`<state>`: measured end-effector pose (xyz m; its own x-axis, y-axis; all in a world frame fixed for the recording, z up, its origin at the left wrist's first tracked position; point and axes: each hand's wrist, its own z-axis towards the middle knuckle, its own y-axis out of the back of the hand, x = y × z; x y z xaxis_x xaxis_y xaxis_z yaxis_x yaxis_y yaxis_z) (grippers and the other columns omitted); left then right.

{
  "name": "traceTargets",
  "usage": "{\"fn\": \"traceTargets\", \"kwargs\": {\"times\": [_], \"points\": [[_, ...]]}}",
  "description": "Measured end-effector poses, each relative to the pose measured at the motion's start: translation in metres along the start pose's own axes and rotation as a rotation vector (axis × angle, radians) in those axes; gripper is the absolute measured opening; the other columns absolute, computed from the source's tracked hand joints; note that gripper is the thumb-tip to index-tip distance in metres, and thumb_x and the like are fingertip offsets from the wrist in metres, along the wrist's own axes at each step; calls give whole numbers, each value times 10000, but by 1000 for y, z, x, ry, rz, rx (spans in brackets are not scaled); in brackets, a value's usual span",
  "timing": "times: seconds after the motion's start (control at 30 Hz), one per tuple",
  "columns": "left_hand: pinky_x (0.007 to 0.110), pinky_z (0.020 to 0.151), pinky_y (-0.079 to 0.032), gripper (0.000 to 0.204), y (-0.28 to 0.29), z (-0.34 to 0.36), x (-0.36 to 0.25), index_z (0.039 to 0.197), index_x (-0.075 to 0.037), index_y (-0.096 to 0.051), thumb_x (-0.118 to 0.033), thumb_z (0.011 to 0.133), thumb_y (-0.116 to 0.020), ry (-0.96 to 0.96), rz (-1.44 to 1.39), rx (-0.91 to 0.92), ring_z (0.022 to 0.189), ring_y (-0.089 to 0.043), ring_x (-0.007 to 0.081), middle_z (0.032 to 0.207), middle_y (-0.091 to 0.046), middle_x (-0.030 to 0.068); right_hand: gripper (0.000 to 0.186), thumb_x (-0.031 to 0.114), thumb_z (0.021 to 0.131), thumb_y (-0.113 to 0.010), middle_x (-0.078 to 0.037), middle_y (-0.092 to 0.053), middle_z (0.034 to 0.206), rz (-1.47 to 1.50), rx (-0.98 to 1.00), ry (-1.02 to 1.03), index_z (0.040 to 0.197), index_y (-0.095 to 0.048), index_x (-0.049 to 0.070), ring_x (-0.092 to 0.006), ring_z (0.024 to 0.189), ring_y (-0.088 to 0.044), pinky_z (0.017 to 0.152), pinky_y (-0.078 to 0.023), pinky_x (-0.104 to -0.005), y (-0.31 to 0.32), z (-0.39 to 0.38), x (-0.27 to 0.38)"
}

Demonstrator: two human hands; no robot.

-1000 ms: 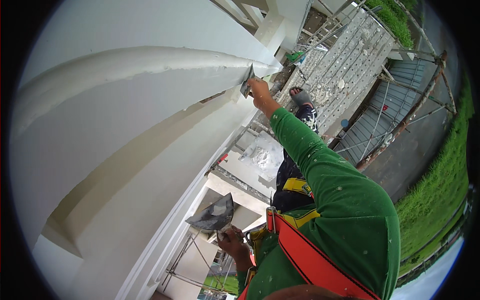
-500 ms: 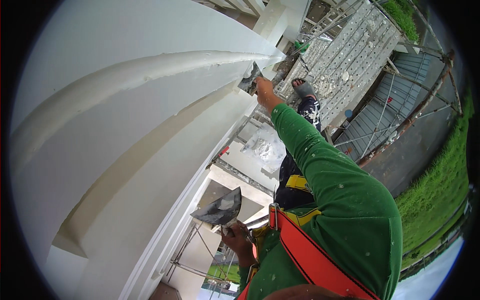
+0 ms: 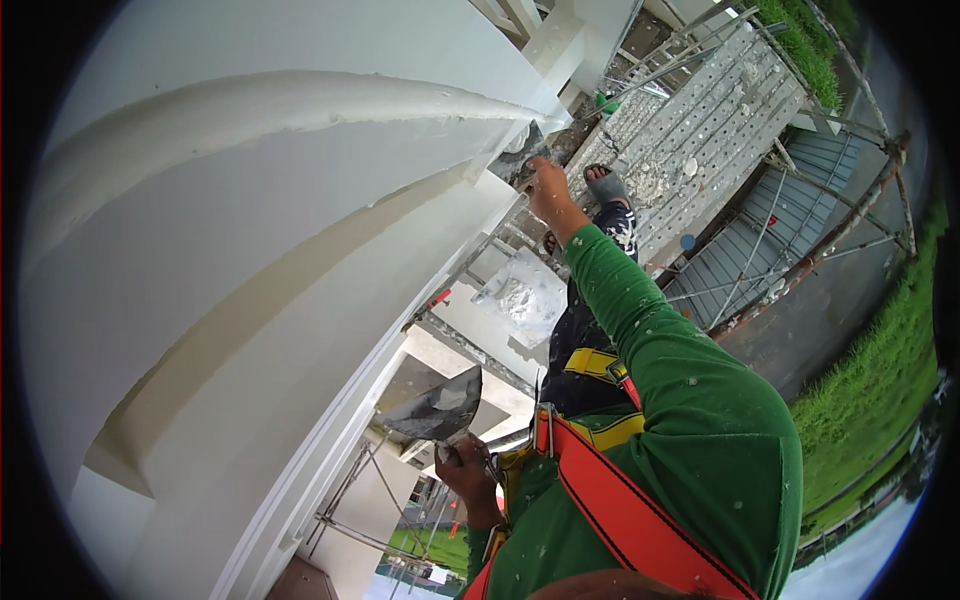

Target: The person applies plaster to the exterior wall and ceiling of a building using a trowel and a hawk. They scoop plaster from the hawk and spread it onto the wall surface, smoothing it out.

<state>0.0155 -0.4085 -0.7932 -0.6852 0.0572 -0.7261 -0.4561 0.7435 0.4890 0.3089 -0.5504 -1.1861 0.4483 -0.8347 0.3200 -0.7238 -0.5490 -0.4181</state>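
My right arm reaches out along the white wall moulding [image 3: 290,112]. My right hand [image 3: 552,192] is closed round a putty knife [image 3: 514,158], whose grey blade lies at the far end of the wall's underside, close to the edge. Lower and nearer my body, my left hand [image 3: 467,478] grips the handle of a wide putty knife [image 3: 436,408]. Its dark, stained blade is held up and carries a pale patch of putty [image 3: 451,398]. Fingers hide most of both handles.
A perforated metal scaffold platform [image 3: 715,120], spattered white, lies under my sandalled foot [image 3: 606,184]. Rusty scaffold tubes [image 3: 800,262] cross at the right. Below stands a clear plastic sheet or bag with white material [image 3: 522,298]. An orange harness strap [image 3: 630,500] crosses my body.
My right hand and its putty knife have shifted slightly right in view, staying by the wall's far end. The left putty knife has moved slightly up. The whole view has shifted a little.
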Motion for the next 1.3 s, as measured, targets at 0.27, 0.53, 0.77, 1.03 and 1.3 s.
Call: {"fn": "traceTargets", "kwargs": {"times": [0.27, 0.53, 0.77, 1.03, 1.3], "points": [[267, 531, -432, 66, 3, 0, 6, 911, -19, -505, -43, 949, -553, 3, 8, 10, 592, -528, 123, 729, -566, 49, 272, 78, 783, -625, -105, -544, 930, 40, 50, -62, 1035, -531, 36, -291, 851, -592, 812, -531, -496, -17, 71, -11], [250, 518, -431, 58, 19, 2, 5, 963, -28, -517, -70, 968, -556, -81, -93, 35, 598, -531, 106, 750, -574, 34, 261, 22, 781, -642, -89, -544, 978, 54, 110, -121, 1011, -530, 73, -286, 927, -577, 867, -523, -558, -52, -13, 18], [242, 527, -431, 95, 36, 9, 13, 1027, -21, -543, -80, 967, -588, -179, -192, 58, 613, -528, 96, 757, -576, 25, 237, 61, 792, -653, -49, -560, 985, -35, 264, -84, 1004, -559, 108, -235, 940, -571, 902, -478, -476, -100, -128, 60], [259, 552, -436, 92, 39, 21, -4, 928, -31, -536, -92, 972, -588, -324, -326, 88, 609, -523, 105, 717, -556, 31, 223, 152, 865, -700, -57, -602, 1054, -185, 525, 28, 1043, -584, 84, -250, 983, -595, 955, -461, -438, -169, -250, 122], [253, 553, -411, 132, 43, 33, 0, 897, -44, -533, -119, 983, -599, -355, -319, 124, 600, -506, 99, 701, -546, 19, 150, 33, 890, -587, -126, -627, 1004, -85, 528, 290, 1034, -576, -9, -280, 920, -655, 849, -546, -411, -135, -322, 131]]}}
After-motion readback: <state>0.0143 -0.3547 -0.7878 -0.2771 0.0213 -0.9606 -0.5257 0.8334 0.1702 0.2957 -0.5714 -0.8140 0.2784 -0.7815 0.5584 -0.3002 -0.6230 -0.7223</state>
